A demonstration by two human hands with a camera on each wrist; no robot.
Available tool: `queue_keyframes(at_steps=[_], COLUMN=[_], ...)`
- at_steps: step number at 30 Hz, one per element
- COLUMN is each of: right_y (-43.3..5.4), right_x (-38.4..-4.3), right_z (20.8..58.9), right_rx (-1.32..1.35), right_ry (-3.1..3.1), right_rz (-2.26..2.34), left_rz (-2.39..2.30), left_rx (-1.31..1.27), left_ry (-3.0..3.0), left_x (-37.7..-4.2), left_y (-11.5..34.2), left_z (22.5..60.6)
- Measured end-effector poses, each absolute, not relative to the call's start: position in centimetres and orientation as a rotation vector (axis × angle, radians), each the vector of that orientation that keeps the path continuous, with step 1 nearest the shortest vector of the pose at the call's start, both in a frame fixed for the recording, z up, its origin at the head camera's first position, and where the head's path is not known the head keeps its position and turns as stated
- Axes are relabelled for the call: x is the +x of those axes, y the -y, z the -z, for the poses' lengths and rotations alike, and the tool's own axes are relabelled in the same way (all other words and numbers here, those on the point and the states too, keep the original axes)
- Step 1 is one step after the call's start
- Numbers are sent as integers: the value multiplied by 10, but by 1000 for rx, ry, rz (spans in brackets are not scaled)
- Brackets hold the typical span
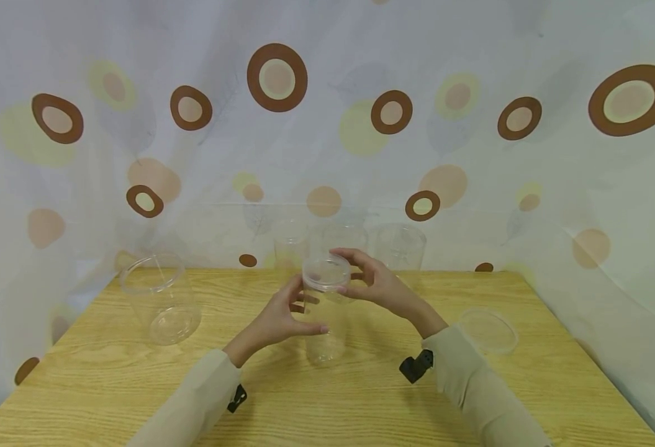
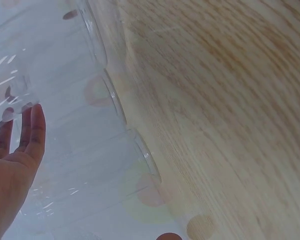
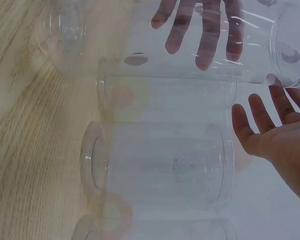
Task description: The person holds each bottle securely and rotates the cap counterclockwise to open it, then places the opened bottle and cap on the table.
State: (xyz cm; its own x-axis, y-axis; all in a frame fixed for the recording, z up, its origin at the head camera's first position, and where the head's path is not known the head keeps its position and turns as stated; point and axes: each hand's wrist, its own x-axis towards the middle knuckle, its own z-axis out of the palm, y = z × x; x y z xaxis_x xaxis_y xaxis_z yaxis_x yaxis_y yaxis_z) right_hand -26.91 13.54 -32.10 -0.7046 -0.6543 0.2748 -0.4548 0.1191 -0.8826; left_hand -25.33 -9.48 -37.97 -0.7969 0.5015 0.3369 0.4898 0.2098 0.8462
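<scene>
A slim clear plastic jar [image 1: 326,344] stands upright near the middle of the table, its round clear lid [image 1: 323,287] at the top. My left hand [image 1: 275,320] holds the jar's side, thumb in front and fingers behind. At the top, my right hand [image 1: 380,284] grips the lid's rim between thumb and fingers. The right wrist view has the jar [image 3: 115,37] lying across its upper part, with left-hand fingers showing through the wall. In the left wrist view only part of the jar [image 2: 20,90] is visible. Whether the lid is fully seated I cannot tell.
Behind the held jar stand three clear jars in a row, among them a wide right-hand jar [image 1: 408,245]. A large uncovered jar [image 1: 162,304] is at the left. One loose clear round lid [image 1: 488,331] lies on the wooden table [image 1: 327,410] at the right. A patterned curtain [image 1: 327,143] hangs behind.
</scene>
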Motion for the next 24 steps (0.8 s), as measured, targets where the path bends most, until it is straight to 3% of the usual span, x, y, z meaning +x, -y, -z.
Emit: queue_keyframes(at_steps=[12,24], right_y=[-124,-116], right_x=[-260,-256], right_z=[327,329], right_rx=[-1004,-938], right_ry=[-2454,-2528], right_rz=[1795,1789], left_rz=[-1707,-1682], left_rx=[955,960], left_ry=[-2466,-2464], left_x=[-253,-232], left_y=[94,91], left_z=[378,351])
